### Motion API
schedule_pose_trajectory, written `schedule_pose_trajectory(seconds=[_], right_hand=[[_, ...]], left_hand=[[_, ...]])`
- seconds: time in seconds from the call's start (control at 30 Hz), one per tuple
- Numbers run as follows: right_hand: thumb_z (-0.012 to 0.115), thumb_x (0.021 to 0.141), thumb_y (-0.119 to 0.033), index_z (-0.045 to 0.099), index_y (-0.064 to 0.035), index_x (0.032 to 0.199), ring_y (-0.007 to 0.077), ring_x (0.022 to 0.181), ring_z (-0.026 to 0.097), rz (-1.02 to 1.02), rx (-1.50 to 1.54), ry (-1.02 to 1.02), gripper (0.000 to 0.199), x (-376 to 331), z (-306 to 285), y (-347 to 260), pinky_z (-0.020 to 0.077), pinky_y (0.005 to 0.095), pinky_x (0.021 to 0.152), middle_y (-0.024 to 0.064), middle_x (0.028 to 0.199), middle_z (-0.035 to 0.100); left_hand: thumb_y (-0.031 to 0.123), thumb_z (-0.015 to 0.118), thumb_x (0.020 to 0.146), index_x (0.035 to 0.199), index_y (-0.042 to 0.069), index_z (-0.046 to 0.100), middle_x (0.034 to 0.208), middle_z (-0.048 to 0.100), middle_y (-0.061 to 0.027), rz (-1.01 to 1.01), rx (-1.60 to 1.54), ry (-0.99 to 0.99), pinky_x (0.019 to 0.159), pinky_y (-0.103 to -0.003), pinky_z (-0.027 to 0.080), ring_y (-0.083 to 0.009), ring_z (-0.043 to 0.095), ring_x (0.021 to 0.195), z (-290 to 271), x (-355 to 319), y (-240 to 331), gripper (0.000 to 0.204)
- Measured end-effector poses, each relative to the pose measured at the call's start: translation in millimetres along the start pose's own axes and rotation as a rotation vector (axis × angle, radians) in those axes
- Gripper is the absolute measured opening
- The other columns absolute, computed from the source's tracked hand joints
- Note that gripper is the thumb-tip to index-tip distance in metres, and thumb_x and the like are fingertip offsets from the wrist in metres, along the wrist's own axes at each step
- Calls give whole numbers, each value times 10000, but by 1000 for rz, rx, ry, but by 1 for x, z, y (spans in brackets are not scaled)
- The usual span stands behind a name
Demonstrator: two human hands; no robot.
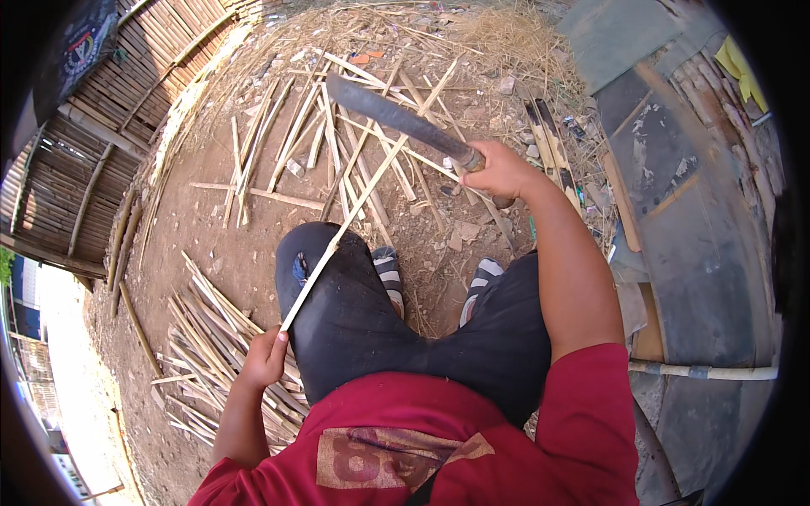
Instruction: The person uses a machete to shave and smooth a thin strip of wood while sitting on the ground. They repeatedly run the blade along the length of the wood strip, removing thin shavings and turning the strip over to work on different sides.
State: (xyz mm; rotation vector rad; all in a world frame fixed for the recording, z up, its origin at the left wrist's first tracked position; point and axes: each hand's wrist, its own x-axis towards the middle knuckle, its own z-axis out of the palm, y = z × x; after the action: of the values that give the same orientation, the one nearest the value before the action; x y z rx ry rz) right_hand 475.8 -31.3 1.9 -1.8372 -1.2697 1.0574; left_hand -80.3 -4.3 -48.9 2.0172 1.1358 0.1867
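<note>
My right hand (pixel 499 171) is wrapped round the wooden handle of a machete (pixel 396 118). Its broad dark blade points away to the upper left, above the strips on the ground. In my left hand (pixel 266 358), closed by my left knee, is the near end of a long pale bamboo strip (pixel 325 257). The strip slants up to the right across my left thigh, and its far part runs beneath the blade in this view. Whether blade and strip touch, I cannot tell.
Split strips (pixel 291 139) lie scattered on the dirt ahead, beyond my sandalled feet. A pile of strips (pixel 207 346) is on my left. Bamboo wall panels (pixel 84 194) stand at far left; dark sheets and boards (pixel 700 228) are on the right, with dry straw (pixel 523 42) at the back.
</note>
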Motion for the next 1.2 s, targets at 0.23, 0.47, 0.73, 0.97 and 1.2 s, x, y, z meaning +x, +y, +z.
schedule_pose_trajectory(seconds=[0.23,0.47,0.73,0.97,1.2], right_hand=[[727,818,-150,587,-55,1398,150,638,592,-41,-172,-120,604,-2,13,-19,479,343,570,54,795,646],[769,832,-139,567,-7,1391,122,542,517,-70,-210,-102,609,0,30,-11,415,333,498,7,680,578],[762,811,-162,573,17,1371,147,639,577,-173,-258,-155,617,4,43,-19,482,344,604,50,747,649],[767,782,-157,666,-23,1244,182,721,645,39,-73,-87,492,9,29,-7,529,342,687,92,810,693],[758,792,-193,626,15,1321,257,790,690,-101,-340,-85,583,-1,39,-31,549,378,754,203,905,723]], left_hand=[[432,414,1106,838,-11,571,638,523,-42,-89,-105,-65,607,-357,434,-161,476,626,-6,-1,-6,541],[413,414,1111,829,-8,569,652,516,-48,-120,-91,-17,616,-357,434,-151,471,645,2,-6,9,529],[413,406,1115,846,-16,562,650,532,-68,-120,-72,13,618,-366,444,-168,487,636,5,-10,14,529],[407,424,1110,857,-32,579,649,538,-102,-129,-65,11,629,-383,454,-182,509,646,6,-7,20,529],[410,429,1105,835,-22,564,633,543,-161,-157,-5,31,624,-403,459,-245,551,619,7,-12,24,528]])
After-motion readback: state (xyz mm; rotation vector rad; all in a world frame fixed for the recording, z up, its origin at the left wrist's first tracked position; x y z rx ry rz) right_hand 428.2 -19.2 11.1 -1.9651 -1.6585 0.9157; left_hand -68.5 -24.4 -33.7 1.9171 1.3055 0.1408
